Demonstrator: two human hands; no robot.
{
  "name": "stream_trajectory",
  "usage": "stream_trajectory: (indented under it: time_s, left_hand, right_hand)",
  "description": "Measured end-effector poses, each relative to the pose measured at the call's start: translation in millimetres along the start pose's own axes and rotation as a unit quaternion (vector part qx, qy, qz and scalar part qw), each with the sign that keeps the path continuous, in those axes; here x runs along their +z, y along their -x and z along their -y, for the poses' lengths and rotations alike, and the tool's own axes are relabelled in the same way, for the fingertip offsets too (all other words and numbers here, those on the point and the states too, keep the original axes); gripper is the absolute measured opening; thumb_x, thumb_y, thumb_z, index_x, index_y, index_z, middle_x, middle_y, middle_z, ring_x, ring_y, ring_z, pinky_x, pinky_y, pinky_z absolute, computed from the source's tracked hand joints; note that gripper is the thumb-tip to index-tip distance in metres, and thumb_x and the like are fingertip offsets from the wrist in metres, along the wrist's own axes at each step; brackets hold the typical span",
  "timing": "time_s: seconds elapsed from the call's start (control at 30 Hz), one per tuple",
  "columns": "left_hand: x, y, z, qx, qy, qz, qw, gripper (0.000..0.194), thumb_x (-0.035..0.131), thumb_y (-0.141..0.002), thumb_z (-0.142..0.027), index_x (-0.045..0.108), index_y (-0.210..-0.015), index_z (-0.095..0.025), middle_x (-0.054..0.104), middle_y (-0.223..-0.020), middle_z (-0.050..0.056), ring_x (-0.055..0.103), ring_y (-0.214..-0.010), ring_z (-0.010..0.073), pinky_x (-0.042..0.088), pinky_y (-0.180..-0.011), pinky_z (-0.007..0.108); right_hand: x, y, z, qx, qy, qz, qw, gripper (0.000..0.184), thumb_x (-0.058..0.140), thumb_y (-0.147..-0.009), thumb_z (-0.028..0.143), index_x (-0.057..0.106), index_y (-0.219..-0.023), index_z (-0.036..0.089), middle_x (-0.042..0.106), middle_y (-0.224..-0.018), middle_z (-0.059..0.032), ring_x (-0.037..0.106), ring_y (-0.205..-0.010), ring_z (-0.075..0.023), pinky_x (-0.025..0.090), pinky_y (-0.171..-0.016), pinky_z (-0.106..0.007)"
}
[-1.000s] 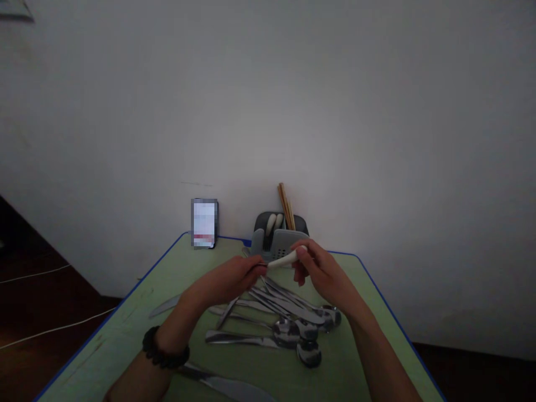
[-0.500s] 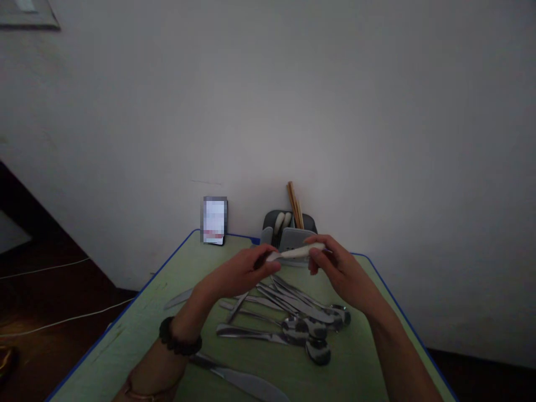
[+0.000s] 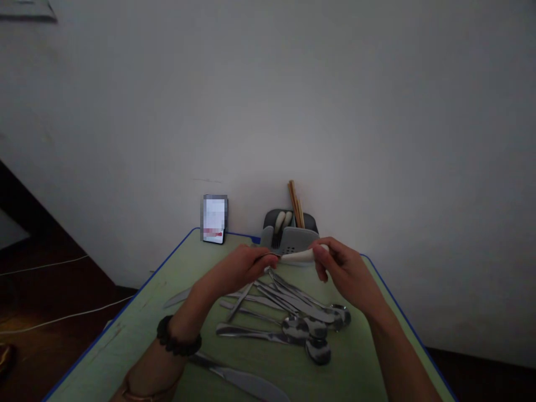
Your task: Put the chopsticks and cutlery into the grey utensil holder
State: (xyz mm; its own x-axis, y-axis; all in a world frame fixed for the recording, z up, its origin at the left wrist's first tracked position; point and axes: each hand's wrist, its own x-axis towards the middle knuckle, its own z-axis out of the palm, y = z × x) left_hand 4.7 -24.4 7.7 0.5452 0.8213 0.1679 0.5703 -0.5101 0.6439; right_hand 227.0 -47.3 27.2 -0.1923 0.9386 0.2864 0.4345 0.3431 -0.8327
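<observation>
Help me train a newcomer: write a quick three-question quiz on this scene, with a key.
1. How many hands hold the white-handled utensil?
A. None
B. One
C. Two

2. True or false: from the camera's view, the phone is to the left of the gray holder.

3. What rises highest out of the holder?

Key:
1. C, the left hand and the right hand
2. True
3. The wooden chopsticks
</observation>
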Motion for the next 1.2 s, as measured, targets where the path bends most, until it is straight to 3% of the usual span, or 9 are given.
stream_trajectory:
  time_s: [0.23,0.37,0.53,0.67,0.8,0.9,0.97,1.1,1.2]
  left_hand:
    - [-4.9,3,2,0.034,0.012,0.069,0.997,0.031,0.037,-0.094,-0.036,0.060,-0.086,-0.016,0.057,-0.065,-0.002,0.051,-0.059,0.0102,0.035,-0.058,0.019]
    - [-10.7,5,6,0.019,-0.010,0.050,0.999,0.039,0.035,-0.094,-0.042,0.057,-0.077,-0.015,0.053,-0.059,-0.003,0.046,-0.053,0.0095,0.031,-0.052,0.020]
    - [-11.8,6,15,-0.005,-0.045,0.036,0.998,0.046,0.033,-0.093,-0.046,0.057,-0.069,-0.015,0.053,-0.057,-0.002,0.047,-0.052,0.0104,0.031,-0.052,0.021]
    - [-13.8,7,19,-0.016,0.016,0.041,0.999,0.045,0.031,-0.094,-0.046,0.060,-0.079,-0.015,0.063,-0.072,0.001,0.056,-0.065,0.0131,0.039,-0.061,0.022]
    - [-15.5,5,21,-0.035,0.045,0.013,0.998,0.047,0.029,-0.094,-0.048,0.063,-0.084,-0.016,0.066,-0.079,0.003,0.059,-0.070,0.0145,0.042,-0.065,0.024]
    - [-13.7,4,21,-0.060,0.061,0.003,0.996,0.040,0.039,-0.091,-0.048,0.062,-0.099,-0.016,0.068,-0.084,0.004,0.061,-0.072,0.0157,0.044,-0.065,0.024]
    - [-11.7,5,19,-0.050,0.096,0.019,0.994,0.037,0.045,-0.089,-0.045,0.058,-0.108,-0.016,0.068,-0.086,0.004,0.061,-0.074,0.0156,0.045,-0.066,0.024]
    - [-10.2,6,14,-0.004,0.132,0.076,0.988,0.033,0.046,-0.089,-0.042,0.059,-0.107,-0.017,0.067,-0.084,0.002,0.060,-0.072,0.0139,0.046,-0.065,0.024]
    - [-11.9,7,8,0.002,0.143,0.087,0.986,0.034,0.047,-0.088,-0.043,0.057,-0.109,-0.018,0.065,-0.081,0.001,0.059,-0.071,0.0132,0.045,-0.065,0.023]
  right_hand:
    - [-4,0,-4,0.012,-0.010,-0.012,1.000,0.032,0.048,-0.086,0.048,0.057,-0.080,0.018,0.044,-0.044,0.0068,0.040,-0.040,-0.0086,0.032,-0.042,-0.021]
    - [-5,2,-2,0.024,-0.013,-0.045,0.999,0.034,0.049,-0.086,0.049,0.058,-0.080,0.017,0.043,-0.043,0.0069,0.038,-0.037,-0.0080,0.031,-0.038,-0.021]
    - [0,4,3,-0.040,-0.032,-0.005,0.999,0.030,0.044,-0.091,0.043,0.056,-0.099,0.017,0.057,-0.061,0.0016,0.055,-0.052,-0.0116,0.046,-0.052,-0.025]
    - [-3,6,2,-0.082,0.015,0.018,0.996,0.024,0.043,-0.093,0.034,0.053,-0.109,0.020,0.064,-0.081,-0.0029,0.062,-0.074,-0.0140,0.050,-0.071,-0.029]
    - [-14,9,2,-0.109,0.058,0.034,0.992,0.022,0.043,-0.093,0.028,0.052,-0.112,0.022,0.064,-0.092,-0.0047,0.062,-0.081,-0.0136,0.050,-0.073,-0.027]
    - [-17,10,4,-0.128,0.097,0.055,0.986,0.022,0.044,-0.093,0.026,0.055,-0.111,0.022,0.063,-0.100,-0.0056,0.062,-0.083,-0.0131,0.050,-0.072,-0.026]
    - [-16,10,5,-0.131,0.116,0.060,0.983,0.022,0.043,-0.093,0.026,0.058,-0.109,0.022,0.064,-0.100,-0.0053,0.063,-0.082,-0.0131,0.050,-0.071,-0.025]
    - [-8,8,6,-0.110,0.166,0.036,0.979,0.023,0.047,-0.091,0.031,0.061,-0.107,0.021,0.068,-0.091,-0.0045,0.064,-0.078,-0.0145,0.049,-0.064,-0.024]
    - [-5,6,6,-0.090,0.188,0.007,0.978,0.025,0.050,-0.089,0.034,0.062,-0.106,0.020,0.069,-0.086,-0.0042,0.064,-0.074,-0.0154,0.049,-0.062,-0.024]
